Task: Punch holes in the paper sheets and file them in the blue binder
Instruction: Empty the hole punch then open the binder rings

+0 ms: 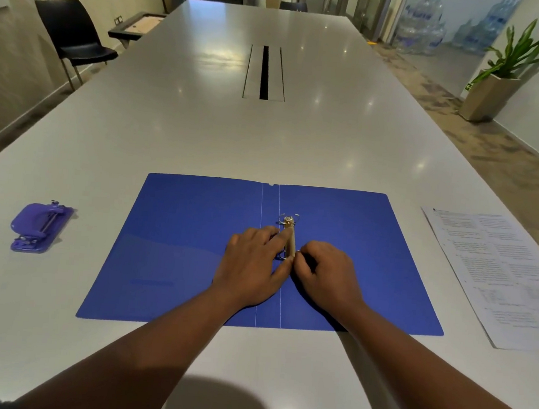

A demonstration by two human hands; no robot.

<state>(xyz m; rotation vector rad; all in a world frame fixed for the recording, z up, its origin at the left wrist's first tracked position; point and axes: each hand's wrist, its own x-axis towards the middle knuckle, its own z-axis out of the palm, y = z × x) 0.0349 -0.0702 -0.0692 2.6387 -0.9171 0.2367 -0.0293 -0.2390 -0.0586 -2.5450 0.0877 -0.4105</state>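
Observation:
The blue binder [176, 245] lies open and flat on the white table, right in front of me. Its metal ring mechanism [289, 230] runs along the spine, and the far ring looks parted. My left hand [253, 265] rests on the left side of the mechanism with its fingers against the near ring. My right hand [327, 274] pinches the same near ring from the right. A stack of printed paper sheets [503, 277] lies to the right of the binder. A purple hole punch [39, 226] sits on the table to the left.
The long white table [203, 126] stretches ahead, with a cable slot [265, 73] at its middle. A black chair [74, 34] stands off the left edge. A potted plant [497, 84] stands on the floor to the right.

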